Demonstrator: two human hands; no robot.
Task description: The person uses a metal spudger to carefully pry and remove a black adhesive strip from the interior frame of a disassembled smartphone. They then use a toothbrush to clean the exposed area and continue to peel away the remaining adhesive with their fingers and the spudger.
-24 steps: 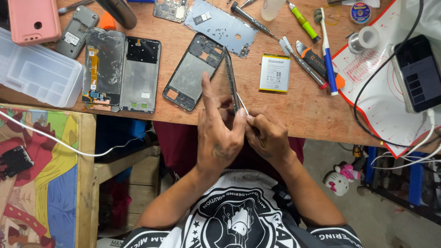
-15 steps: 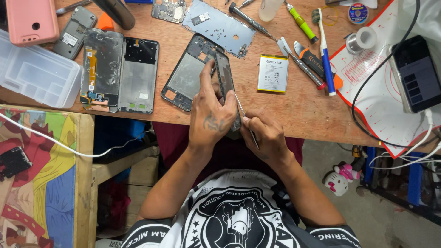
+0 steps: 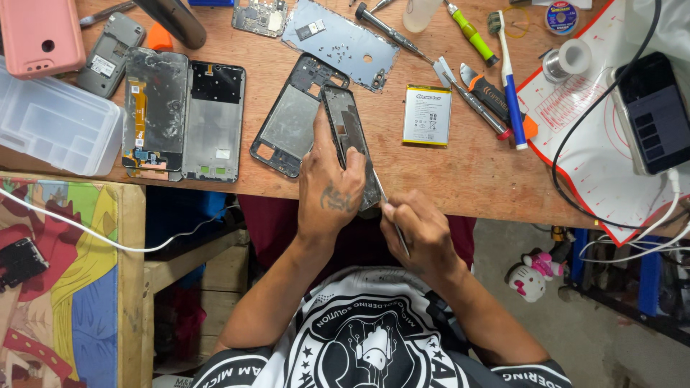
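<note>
Close in, thin tool prying at a phone panel over the bench edge.
Right hand (image 3: 420, 233) pinches a slim metal tool (image 3: 392, 219); left hand (image 3: 332, 190) at ten o'clock grips the phone panel (image 3: 348, 136), tilted; a slip could crack it or gouge a finger; beyond, at twelve, loose battery (image 3: 427, 115) risks puncture.

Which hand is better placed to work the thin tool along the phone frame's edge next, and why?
Right, probably. The right hand already pinches the thin metal tool at the dark phone frame, while the left hand grips that frame.
</note>
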